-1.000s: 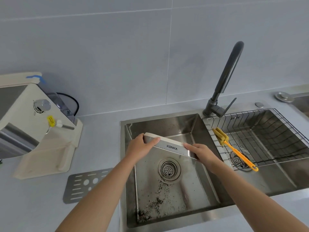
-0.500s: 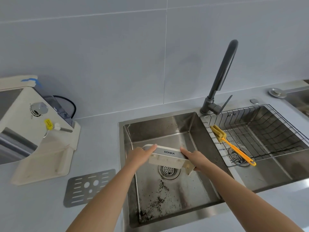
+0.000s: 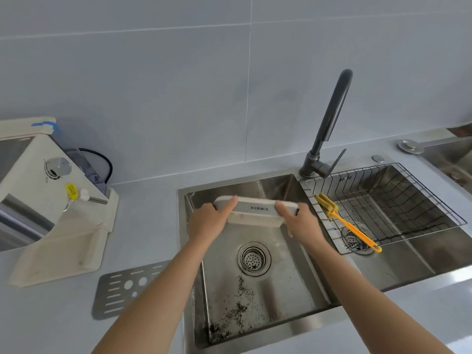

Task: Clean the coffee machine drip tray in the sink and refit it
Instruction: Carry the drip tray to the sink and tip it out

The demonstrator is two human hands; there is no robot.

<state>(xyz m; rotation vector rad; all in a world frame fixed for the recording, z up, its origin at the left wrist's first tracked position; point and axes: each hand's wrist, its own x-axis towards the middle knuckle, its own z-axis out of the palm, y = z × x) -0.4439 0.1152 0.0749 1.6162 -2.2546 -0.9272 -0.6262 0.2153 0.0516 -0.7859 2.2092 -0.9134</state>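
I hold the cream drip tray (image 3: 256, 210) over the left steel sink basin (image 3: 293, 282), tipped on its side with its silver front strip toward me. My left hand (image 3: 210, 222) grips its left end and my right hand (image 3: 297, 222) grips its right end. Dark coffee grounds lie scattered on the basin floor near the drain (image 3: 253, 259). The cream coffee machine (image 3: 48, 200) stands on the counter at the left, its tray slot bare. The perforated metal grate (image 3: 125, 290) lies flat on the counter in front of it.
A dark gooseneck faucet (image 3: 329, 123) rises between the two basins. The right basin holds a wire rack (image 3: 398, 200) with a yellow-and-orange brush (image 3: 347, 222) lying in it. A second sink edge shows at the far right.
The drip tray has been turned level and lifted toward the back of the basin, away from the drain. Both hands kept their grip on its ends.
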